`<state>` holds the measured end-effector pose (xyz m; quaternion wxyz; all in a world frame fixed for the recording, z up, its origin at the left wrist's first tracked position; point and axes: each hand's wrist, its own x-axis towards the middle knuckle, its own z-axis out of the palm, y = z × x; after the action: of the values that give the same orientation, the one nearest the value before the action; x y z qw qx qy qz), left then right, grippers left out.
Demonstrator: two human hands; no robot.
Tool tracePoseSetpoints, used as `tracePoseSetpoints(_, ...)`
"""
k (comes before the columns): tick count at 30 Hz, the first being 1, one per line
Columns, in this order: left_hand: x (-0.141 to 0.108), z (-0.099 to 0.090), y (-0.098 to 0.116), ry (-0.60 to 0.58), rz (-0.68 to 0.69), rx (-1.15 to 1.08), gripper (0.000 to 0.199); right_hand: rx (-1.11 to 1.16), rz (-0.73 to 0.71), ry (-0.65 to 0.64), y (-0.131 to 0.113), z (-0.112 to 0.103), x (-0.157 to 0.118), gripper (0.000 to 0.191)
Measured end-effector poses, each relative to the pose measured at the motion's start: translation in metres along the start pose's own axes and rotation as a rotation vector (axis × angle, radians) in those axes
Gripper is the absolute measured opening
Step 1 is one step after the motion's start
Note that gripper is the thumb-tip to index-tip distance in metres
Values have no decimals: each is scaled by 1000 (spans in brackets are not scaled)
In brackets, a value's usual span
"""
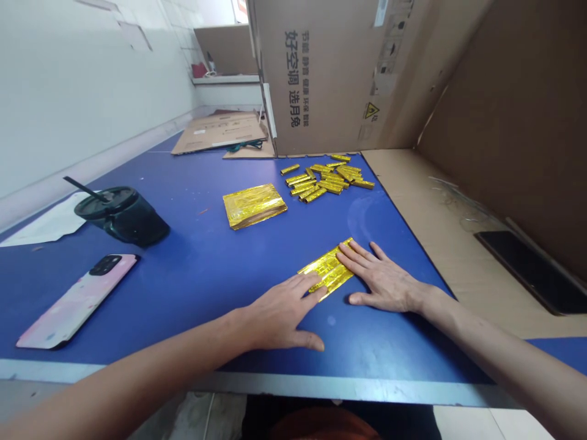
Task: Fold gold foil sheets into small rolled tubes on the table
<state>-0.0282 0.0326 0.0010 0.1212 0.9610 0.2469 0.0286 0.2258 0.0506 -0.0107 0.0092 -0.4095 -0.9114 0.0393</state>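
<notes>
A gold foil sheet (328,267) lies flat and creased on the blue table, slanting up to the right. The fingers of my left hand (287,308) rest on its near left end, stretched out with the thumb apart. On its far right end lie the spread fingers of my right hand (383,278), palm down. Beyond them sits a stack of gold foil sheets (254,205). A heap of small rolled gold foil pieces (323,178) is scattered at the back of the table. My fingertips hide parts of the sheet.
To the left stand a dark green cup with a straw (123,214) and a pink-white phone (80,299). A large cardboard box (330,79) walls off the back. On cardboard at right lies a dark phone (536,269). Flattened cardboard (220,131) rests at back left.
</notes>
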Motion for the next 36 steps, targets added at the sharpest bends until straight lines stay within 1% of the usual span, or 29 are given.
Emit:
tracePoseSetpoints(6, -6, 6, -7, 10, 6, -68, 86, -7, 0, 6, 0, 1, -1, 84)
tracePoseSetpoints(12, -6, 6, -7, 21, 15, -85, 86, -37, 19, 24, -1, 2, -2, 81)
tracePoseSetpoints(18, -5, 7, -8, -8, 26, -77, 83, -52, 34, -8, -2, 1, -2, 82)
tracePoseSetpoints(23, -5, 8, -10, -16, 36, -73, 85, -43, 35, -8, -2, 1, -2, 82)
tracePoseSetpoints(26, -5, 9, -10, -15, 37, -72, 86, -45, 62, -19, -3, 0, -2, 78)
tracePoseSetpoints(31, -5, 11, -9, -1, 42, -54, 87, -64, 156, -18, -2, 3, -2, 73)
tracePoseSetpoints(36, -6, 11, -9, 28, 55, -41, 83, -69, 151, -24, 0, 5, -3, 74)
